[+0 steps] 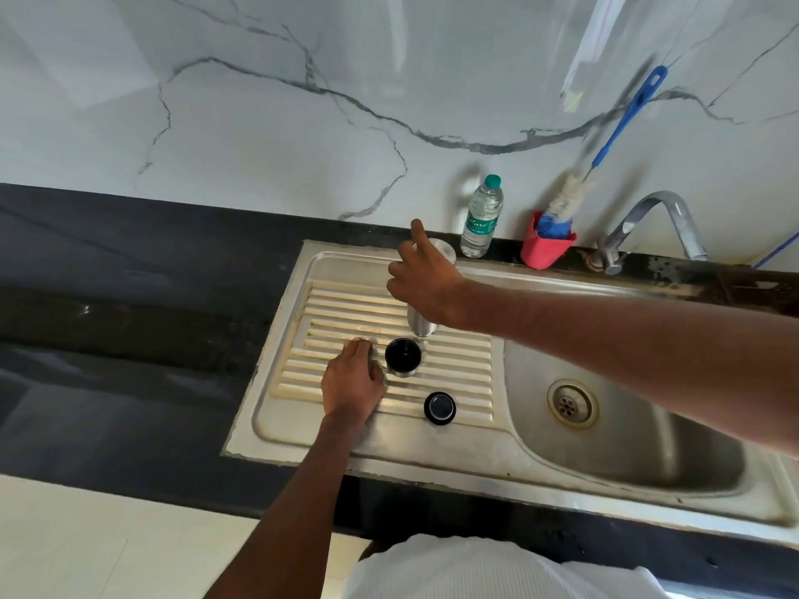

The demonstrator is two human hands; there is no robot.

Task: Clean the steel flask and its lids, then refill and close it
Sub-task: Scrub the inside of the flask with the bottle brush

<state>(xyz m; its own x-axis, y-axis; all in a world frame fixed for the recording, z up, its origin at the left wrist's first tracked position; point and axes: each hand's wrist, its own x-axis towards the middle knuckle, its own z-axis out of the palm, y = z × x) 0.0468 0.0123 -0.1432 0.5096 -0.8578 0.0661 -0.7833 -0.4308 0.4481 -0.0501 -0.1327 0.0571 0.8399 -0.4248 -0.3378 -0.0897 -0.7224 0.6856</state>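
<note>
The right hand is gripping the upright steel flask; the left hand is resting flat beside the cup lid (inner stopper nearby). Judged next: washing.

- The left hand lay low and flat, palm down, with its fingers straight and close together.
- The left arm came up from the bottom, bare and nearly straight.
- The right hand was held higher and farther away, with its fingers curled round something upright.
- Its pointing finger stuck up by itself.
- The right arm reached in from the right side, bare and stretched out long.
</note>
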